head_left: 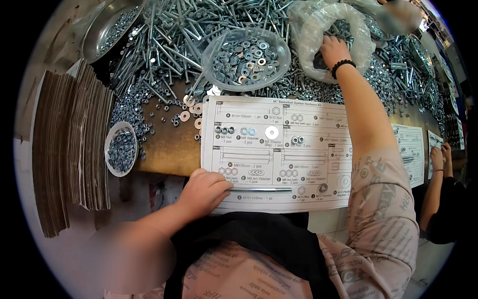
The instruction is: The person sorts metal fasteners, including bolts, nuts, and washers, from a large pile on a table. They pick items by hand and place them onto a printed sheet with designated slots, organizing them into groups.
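Note:
A printed parts sheet (244,205) with line drawings lies in front of me on the table's near edge. My left hand (205,190) rests on its lower left, fingers curled round the left end of a long metal bolt (261,190) lying across the sheet. Also on the sheet are several nuts (225,130), small washers (248,131), a large flat washer (272,132) and another pair of nuts (298,140). My right hand (335,52), with a dark beaded bracelet at the wrist, reaches down into a clear plastic bag (309,64) of metal parts. Its fingertips are hidden in there.
A clear bowl of washers (246,62) stands behind the sheet, before heaped long bolts (164,40). A white bowl of nuts (122,148) and stacked cardboard (72,144) are at left. A metal bowl (109,30) stands far left. At right a co-worker's hands (438,158) are near another sheet.

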`<action>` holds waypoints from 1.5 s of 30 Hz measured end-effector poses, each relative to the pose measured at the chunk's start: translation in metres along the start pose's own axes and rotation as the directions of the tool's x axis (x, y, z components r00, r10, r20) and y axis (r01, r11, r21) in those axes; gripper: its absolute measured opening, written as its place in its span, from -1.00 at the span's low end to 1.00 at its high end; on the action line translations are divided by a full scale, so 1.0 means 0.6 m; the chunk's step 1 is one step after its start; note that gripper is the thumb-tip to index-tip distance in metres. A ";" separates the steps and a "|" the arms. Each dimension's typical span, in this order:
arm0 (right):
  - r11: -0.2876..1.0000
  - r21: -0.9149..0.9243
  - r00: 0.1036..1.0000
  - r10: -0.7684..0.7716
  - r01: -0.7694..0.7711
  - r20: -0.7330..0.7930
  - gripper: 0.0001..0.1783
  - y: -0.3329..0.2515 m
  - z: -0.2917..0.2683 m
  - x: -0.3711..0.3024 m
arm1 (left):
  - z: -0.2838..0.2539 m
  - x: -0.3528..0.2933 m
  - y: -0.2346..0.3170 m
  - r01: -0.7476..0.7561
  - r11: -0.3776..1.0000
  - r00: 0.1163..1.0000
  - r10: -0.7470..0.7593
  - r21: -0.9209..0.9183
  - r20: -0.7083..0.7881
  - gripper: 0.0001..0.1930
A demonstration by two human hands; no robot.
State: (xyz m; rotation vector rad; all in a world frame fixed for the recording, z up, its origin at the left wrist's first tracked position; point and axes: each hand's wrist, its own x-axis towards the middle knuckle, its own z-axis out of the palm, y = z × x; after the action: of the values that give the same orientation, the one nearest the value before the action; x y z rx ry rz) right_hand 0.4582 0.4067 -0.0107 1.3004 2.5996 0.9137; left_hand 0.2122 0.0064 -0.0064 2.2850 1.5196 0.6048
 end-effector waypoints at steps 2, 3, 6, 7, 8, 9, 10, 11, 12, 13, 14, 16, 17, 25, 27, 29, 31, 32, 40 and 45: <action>1.000 -0.011 0.999 -0.009 0.010 0.032 -0.76 0.001 -0.007 0.002 | 0.000 -0.002 0.001 -0.009 1.000 1.000 0.009 -0.007 -0.014 -0.77; 0.999 -0.015 0.998 -0.029 0.029 0.051 -0.75 0.001 -0.009 0.006 | 0.000 -0.001 0.001 -0.016 1.000 1.000 0.015 -0.011 -0.026 -0.77; 0.997 -0.021 0.987 -0.068 0.071 0.143 -0.72 -0.004 -0.013 0.016 | 0.000 0.000 0.002 -0.019 1.000 1.000 0.019 -0.002 -0.024 -0.77; 0.996 -0.027 0.986 -0.083 0.087 0.146 -0.72 -0.004 -0.012 0.016 | 0.000 0.000 0.003 -0.007 1.000 1.000 0.007 0.000 -0.016 -0.77; 0.994 -0.032 0.984 -0.097 0.103 0.148 -0.71 -0.001 -0.010 0.015 | 0.001 0.001 0.005 0.004 1.000 1.000 -0.004 0.004 -0.008 -0.77; 0.992 -0.041 0.983 -0.110 0.117 0.145 -0.71 0.004 -0.012 0.018 | -0.001 0.002 0.005 0.014 1.000 1.000 -0.014 0.010 -0.006 -0.77; 0.993 -0.024 0.981 -0.110 0.115 0.162 -0.72 0.005 -0.016 0.019 | -0.003 0.002 0.006 0.015 1.000 1.000 -0.016 0.007 0.010 -0.76; 0.992 -0.038 0.989 -0.117 0.121 0.089 -0.74 0.005 -0.004 0.015 | -0.005 0.000 0.008 0.017 1.000 1.000 -0.017 0.004 0.027 -0.74; 0.990 -0.022 0.988 -0.141 0.143 0.057 -0.76 0.006 -0.007 0.017 | -0.009 -0.001 0.009 0.022 1.000 0.999 -0.022 0.007 0.037 -0.73; 0.987 -0.008 0.986 -0.162 0.163 0.031 -0.77 0.008 -0.008 0.013 | -0.012 -0.001 0.009 0.034 0.999 0.999 -0.033 -0.006 0.026 -0.72; 0.982 -0.012 0.978 -0.191 0.191 -0.086 -0.79 0.016 0.000 0.007 | -0.015 -0.002 0.010 0.044 0.999 0.999 -0.044 -0.020 0.015 -0.71; 0.975 0.145 0.974 -0.143 0.169 -0.175 -0.82 0.034 -0.013 -0.007 | -0.021 -0.004 0.007 0.080 0.995 0.997 -0.079 -0.055 0.023 -0.68; 0.963 0.224 0.971 -0.097 0.147 -0.219 -0.84 0.043 -0.023 -0.011 | -0.024 -0.001 0.004 0.095 0.993 0.995 -0.095 -0.066 0.009 -0.68; -0.002 0.994 0.784 0.614 0.113 -0.087 -0.83 0.028 -0.162 -0.095 | -0.055 0.031 -0.044 0.112 0.991 0.974 -0.124 -0.070 -0.187 -0.70; -0.226 0.974 0.912 0.403 0.014 0.080 -0.84 -0.010 -0.227 -0.127 | -0.066 0.051 -0.063 0.148 0.980 0.959 -0.175 -0.130 -0.222 -0.70; -0.403 0.905 0.969 0.135 -0.139 0.208 -0.84 -0.051 -0.240 -0.139 | -0.064 0.068 -0.084 0.180 0.965 0.930 -0.230 -0.189 -0.288 -0.69; -0.463 0.848 0.965 -0.101 -0.260 0.241 -0.84 -0.102 -0.240 -0.144 | -0.061 0.090 -0.101 0.199 0.945 0.908 -0.277 -0.260 -0.313 -0.66; -0.466 0.831 0.953 -0.167 -0.303 0.254 -0.84 -0.128 -0.246 -0.146 | -0.063 0.102 -0.105 0.205 0.933 0.897 -0.300 -0.295 -0.325 -0.64; 0.041 0.991 0.977 -0.165 -0.127 0.132 -0.78 -0.235 -0.226 -0.147 | -0.044 0.154 -0.142 0.244 0.966 0.943 -0.216 0.082 -0.251 -0.71; 0.263 0.959 0.993 -0.072 0.108 -0.092 -0.83 -0.210 -0.184 -0.152 | -0.053 0.165 -0.149 0.244 0.970 0.954 -0.238 0.010 -0.181 -0.79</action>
State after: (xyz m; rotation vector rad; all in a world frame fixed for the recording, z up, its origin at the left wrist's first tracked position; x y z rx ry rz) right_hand 0.3907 0.2283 -0.0058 1.1529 3.2342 -1.0022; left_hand 0.1590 0.1330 -0.0068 2.0681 1.8706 0.7361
